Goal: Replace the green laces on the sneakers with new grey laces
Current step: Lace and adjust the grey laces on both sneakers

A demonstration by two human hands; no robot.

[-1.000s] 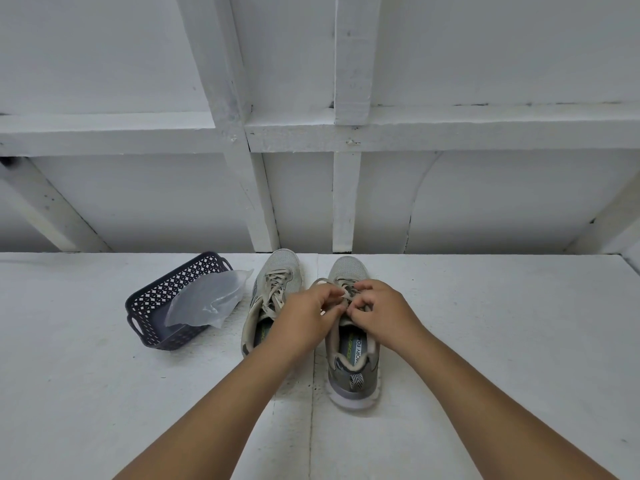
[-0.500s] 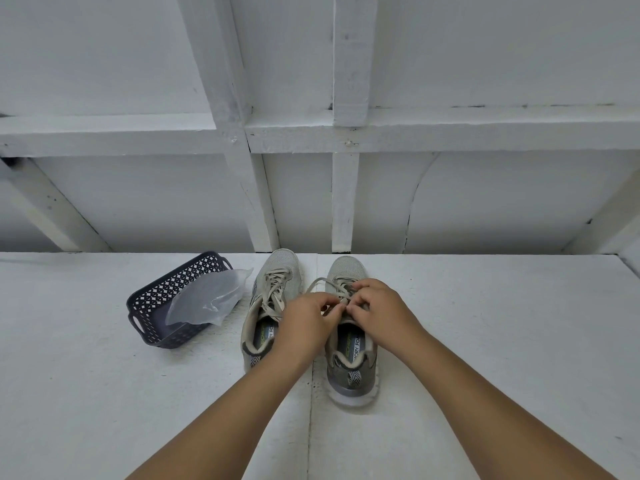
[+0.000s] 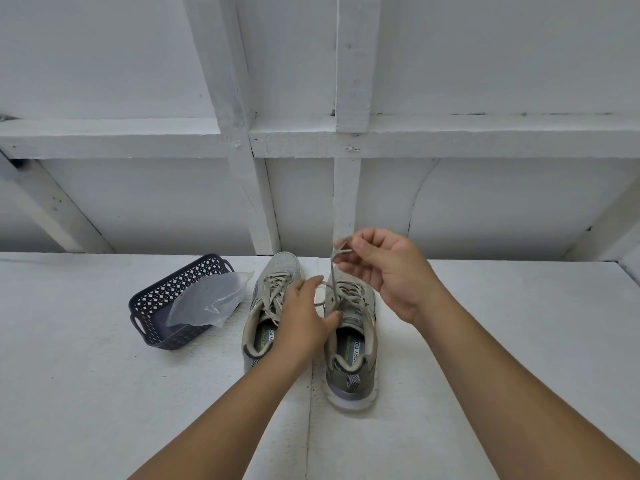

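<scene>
On the white bench, the grey mesh right sneaker (image 3: 351,344) stands under the left hand (image 3: 304,318), which steadies it, fingers loosely spread; beyond, the right hand (image 3: 384,268) pinches its limp, light lace (image 3: 330,277), best gripped near the end.

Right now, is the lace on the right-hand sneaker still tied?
Untied. The right hand holds one end of the pale lace up above the grey right sneaker; no bow shows.

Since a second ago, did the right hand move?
Yes. The right hand rose away from the right shoe, toward the wall, pulling a lace up in its fingers. The shoe stayed put.
</scene>
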